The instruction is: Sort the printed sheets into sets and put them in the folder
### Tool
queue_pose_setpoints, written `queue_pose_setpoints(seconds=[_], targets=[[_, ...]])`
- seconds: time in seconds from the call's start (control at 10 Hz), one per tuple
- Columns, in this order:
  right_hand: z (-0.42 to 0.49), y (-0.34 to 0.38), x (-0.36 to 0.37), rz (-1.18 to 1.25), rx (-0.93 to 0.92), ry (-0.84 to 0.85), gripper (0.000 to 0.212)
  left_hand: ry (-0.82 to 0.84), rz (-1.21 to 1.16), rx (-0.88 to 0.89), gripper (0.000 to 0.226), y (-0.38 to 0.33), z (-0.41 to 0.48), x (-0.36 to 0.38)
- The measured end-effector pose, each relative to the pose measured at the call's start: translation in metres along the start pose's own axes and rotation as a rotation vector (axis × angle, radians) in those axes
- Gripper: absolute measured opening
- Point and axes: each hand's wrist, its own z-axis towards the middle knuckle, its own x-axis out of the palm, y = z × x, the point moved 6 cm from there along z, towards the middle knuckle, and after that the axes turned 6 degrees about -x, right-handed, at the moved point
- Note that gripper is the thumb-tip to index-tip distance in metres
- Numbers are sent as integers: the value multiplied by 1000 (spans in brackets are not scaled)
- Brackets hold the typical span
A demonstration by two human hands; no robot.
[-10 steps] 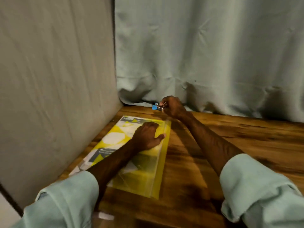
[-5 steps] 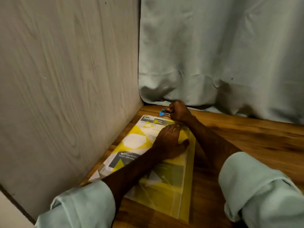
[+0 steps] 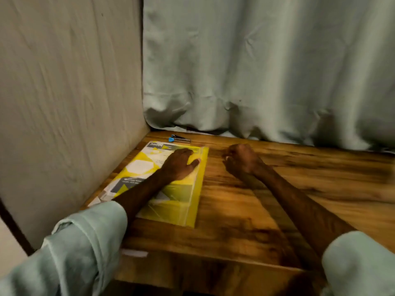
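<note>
The see-through yellow folder [image 3: 186,210] lies flat on the counter [image 3: 256,210] by the left wall [image 3: 64,103], and sheets [image 3: 141,166] printed with yellow, white and grey shapes show through it. The left hand [image 3: 179,165] presses on it, fingers flat and apart. The right hand [image 3: 241,161] held the stapler [image 3: 179,139] half a second ago. It has let go and now sits beside the folder, fingers curled on nothing. The stapler lies just past the folder's far edge.

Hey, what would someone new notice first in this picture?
A bright yellow translucent plastic folder of printed sheets lies by the left wall, the left hand resting flat on it. The right hand hovers curled over the wooden table, and a small blue-and-metal tool sits by the curtain.
</note>
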Motion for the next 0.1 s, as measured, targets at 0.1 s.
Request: queue_pose_setpoints(seconds=[0.1], targets=[[-59, -18, -26, -11, 115, 13, 20, -88, -83, 7, 55, -24, -7, -16]])
